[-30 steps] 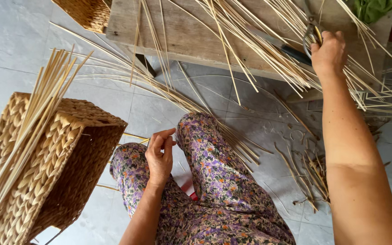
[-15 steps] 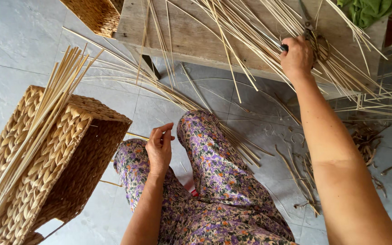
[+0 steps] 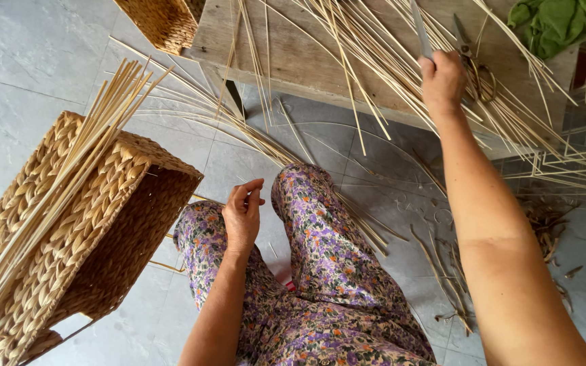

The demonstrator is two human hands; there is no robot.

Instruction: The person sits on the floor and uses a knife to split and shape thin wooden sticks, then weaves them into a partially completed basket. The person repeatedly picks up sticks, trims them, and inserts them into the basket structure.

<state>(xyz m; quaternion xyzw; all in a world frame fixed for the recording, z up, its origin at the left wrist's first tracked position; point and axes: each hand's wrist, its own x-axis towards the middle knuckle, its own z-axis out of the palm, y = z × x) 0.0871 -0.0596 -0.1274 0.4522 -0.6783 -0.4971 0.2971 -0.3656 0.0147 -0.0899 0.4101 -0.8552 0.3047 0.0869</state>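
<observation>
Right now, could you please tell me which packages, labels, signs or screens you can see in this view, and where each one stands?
None in view: no package, label, sign or screen.
The nearest to a container is the woven basket, tan, boxy, lying tipped at the left beside the left hand.
The right hand grips a knife on the wooden bench.

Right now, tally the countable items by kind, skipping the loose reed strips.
Woven baskets: 2 (large one, one at top)
Knife, in right hand: 1
Scissors: 1
Green cloth: 1
Wooden bench: 1
Total: 6
</observation>
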